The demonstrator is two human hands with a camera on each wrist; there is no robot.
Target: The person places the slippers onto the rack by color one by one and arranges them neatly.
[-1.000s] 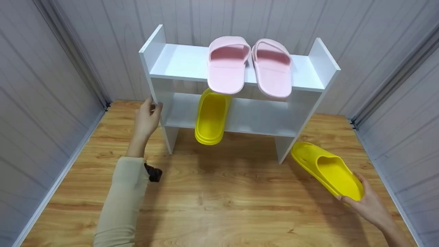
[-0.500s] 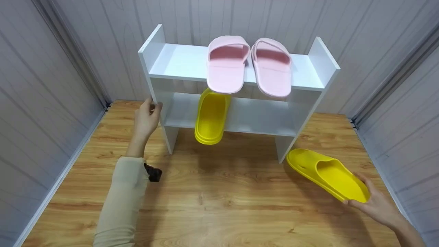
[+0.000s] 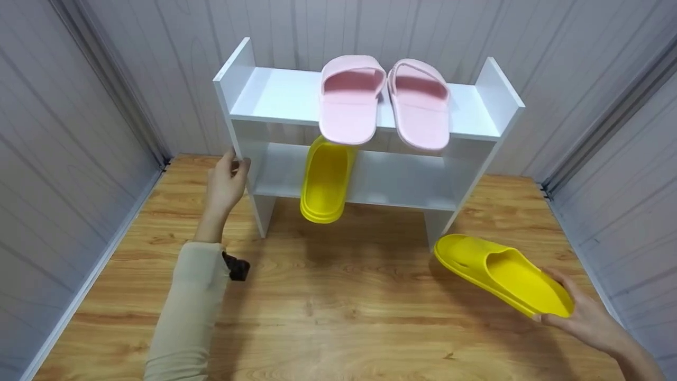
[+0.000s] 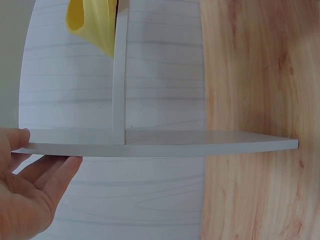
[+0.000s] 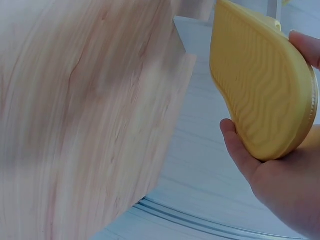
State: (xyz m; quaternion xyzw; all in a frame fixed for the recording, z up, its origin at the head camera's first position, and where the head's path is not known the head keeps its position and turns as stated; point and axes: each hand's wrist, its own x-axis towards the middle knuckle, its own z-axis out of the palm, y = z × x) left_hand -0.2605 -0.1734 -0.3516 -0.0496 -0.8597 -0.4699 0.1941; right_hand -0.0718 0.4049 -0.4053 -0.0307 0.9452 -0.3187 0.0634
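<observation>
My left hand (image 3: 226,182) pinches the left side panel of a white shoe rack (image 3: 402,180), thumb on one face and fingers on the other, as the left wrist view also shows. At the lower right, my right hand (image 3: 587,317) grips a yellow slipper (image 3: 521,275) by its heel end, toe pointing toward the rack's right leg. The right wrist view shows that slipper's patterned sole (image 5: 262,85), with thumb and fingers on its two edges. Another yellow slipper (image 3: 325,185) sits on the rack's middle shelf, left of centre, its toe partly hidden under the top shelf.
Two pink slippers (image 3: 351,106) lie side by side on the top shelf, heels over its front edge. Panelled walls (image 3: 69,132) stand behind and at both sides. The wooden floor (image 3: 338,307) spreads in front of the rack.
The right hand has moved slightly down and right. Its slipper has turned, the toe swinging left and down so that it now overlaps the rack's right leg. The left hand has stayed in place.
</observation>
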